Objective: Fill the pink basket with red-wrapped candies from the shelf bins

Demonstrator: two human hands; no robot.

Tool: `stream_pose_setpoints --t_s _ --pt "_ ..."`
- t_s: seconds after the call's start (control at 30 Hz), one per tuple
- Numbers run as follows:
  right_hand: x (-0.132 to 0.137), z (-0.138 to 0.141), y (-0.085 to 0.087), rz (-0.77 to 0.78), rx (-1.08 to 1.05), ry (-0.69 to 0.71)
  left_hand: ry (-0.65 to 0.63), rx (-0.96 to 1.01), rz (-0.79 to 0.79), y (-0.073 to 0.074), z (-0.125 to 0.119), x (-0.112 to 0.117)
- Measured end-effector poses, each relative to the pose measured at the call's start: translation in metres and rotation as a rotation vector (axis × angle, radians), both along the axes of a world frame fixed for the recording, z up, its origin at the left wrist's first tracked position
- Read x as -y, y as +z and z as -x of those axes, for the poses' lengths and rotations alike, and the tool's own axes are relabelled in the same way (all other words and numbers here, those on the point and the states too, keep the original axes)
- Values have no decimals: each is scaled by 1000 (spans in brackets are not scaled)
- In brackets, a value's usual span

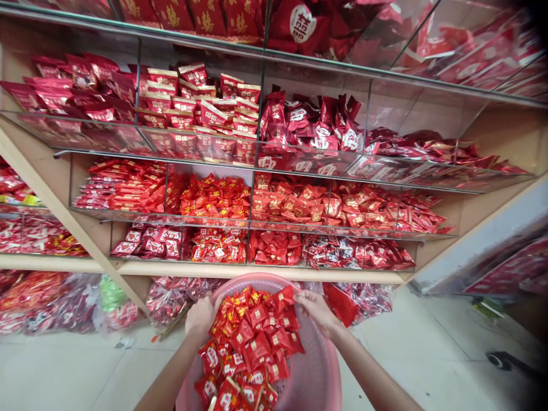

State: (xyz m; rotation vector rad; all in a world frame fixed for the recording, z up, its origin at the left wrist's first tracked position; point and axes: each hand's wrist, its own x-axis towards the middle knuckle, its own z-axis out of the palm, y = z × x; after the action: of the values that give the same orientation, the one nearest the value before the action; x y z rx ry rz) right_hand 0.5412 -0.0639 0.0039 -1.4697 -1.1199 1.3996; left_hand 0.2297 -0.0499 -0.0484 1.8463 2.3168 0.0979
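Note:
A pink plastic basket (317, 377) sits low in front of me, heaped with small red and gold wrapped candies (252, 337). My left hand (201, 315) is curled against the left side of the heap, fingers pressed into the packets. My right hand (315, 311) cups the right side of the heap, fingers bent round the top packets. Both hands gather the pile between them. The fingertips are partly buried in the candies.
Glass-fronted shelves (265, 171) filled with red candy packets rise in several tiers straight ahead. Clear bags of sweets (171, 297) lie on the pale tiled floor under the lowest shelf. A wooden shelf edge (257, 271) runs just above the basket.

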Motion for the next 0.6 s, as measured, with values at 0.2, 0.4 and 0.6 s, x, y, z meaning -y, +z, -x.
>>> stream_pose_setpoints --t_s 0.2,0.4,0.6 --pt "34 11 -35 164 11 67 8 -10 8 0 0 0" --pt "37 22 -48 323 -63 39 -9 -14 15 1 0 0" --pt "35 35 -54 336 -144 20 -4 -26 -7 1 -1 0"
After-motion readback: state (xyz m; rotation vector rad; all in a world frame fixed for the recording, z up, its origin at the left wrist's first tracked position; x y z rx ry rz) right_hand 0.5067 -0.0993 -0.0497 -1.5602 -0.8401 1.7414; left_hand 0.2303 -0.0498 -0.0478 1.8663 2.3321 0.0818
